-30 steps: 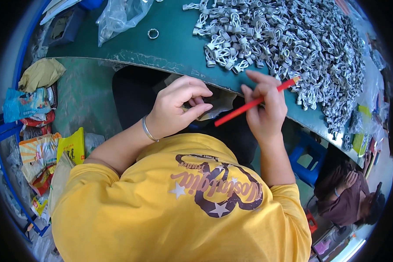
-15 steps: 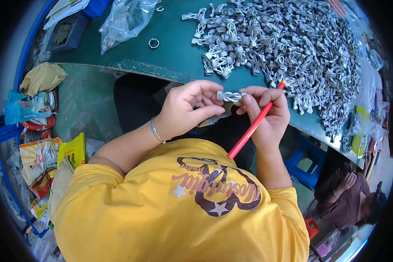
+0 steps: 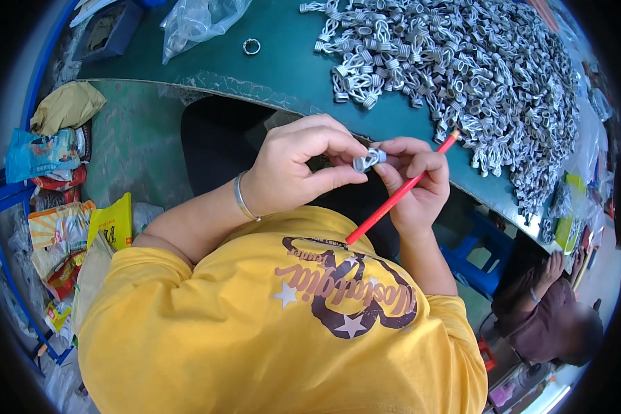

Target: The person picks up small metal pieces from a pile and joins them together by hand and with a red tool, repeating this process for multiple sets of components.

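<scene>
1 grey metal piece [image 3: 370,160]: pinched in left grip [image 3: 298,162], by near edge of green surface [image 3: 283,77] | right grip [image 3: 421,181]: clasping red pencil [image 3: 400,194], also touching that piece | pile of similar pieces [image 3: 462,76]: far right on surface | metal ring [image 3: 245,47]: left of pile

Before a yellow T-shirt [image 3: 221,338], the left hand [image 3: 297,160] and right hand [image 3: 419,183] hold a silver-grey metal fitting [image 3: 370,161] between fingertips; the right also grips a red pencil [image 3: 385,205]. On the green table [image 3: 283,77], similar fittings [image 3: 455,76] lie heaped at right, one ring [image 3: 251,54] apart.
</scene>
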The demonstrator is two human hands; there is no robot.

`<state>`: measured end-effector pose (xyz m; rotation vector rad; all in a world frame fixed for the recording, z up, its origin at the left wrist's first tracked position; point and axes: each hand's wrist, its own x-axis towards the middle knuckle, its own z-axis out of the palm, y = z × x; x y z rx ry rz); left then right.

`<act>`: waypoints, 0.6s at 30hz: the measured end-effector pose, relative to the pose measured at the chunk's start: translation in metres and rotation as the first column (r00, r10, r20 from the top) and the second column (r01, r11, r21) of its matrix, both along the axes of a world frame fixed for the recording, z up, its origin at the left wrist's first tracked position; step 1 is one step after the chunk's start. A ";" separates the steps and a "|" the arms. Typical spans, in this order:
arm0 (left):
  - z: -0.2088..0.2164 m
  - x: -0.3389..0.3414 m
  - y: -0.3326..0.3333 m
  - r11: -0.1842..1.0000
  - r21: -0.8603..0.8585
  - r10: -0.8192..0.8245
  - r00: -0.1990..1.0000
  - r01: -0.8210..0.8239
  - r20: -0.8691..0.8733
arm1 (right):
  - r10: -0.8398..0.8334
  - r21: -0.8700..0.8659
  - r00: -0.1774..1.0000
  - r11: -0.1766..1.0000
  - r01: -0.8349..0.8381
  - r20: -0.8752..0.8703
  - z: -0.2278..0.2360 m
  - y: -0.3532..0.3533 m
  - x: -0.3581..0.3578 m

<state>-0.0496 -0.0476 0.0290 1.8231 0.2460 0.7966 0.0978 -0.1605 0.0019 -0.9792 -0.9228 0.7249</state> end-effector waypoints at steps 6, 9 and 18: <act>-0.017 -0.008 -0.005 0.935 -0.355 -0.062 0.995 0.028 -0.084 | -0.065 0.114 0.965 0.993 0.037 0.253 0.005 0.001 0.001; -0.027 -0.012 -0.001 0.962 -0.271 -0.073 0.986 0.030 -0.148 | -0.073 0.127 0.938 0.991 0.031 0.339 0.007 0.003 -0.003; -0.031 -0.012 0.006 0.995 0.026 0.098 0.982 -0.095 -0.162 | -0.221 0.102 0.607 0.969 0.225 0.763 0.012 0.028 0.015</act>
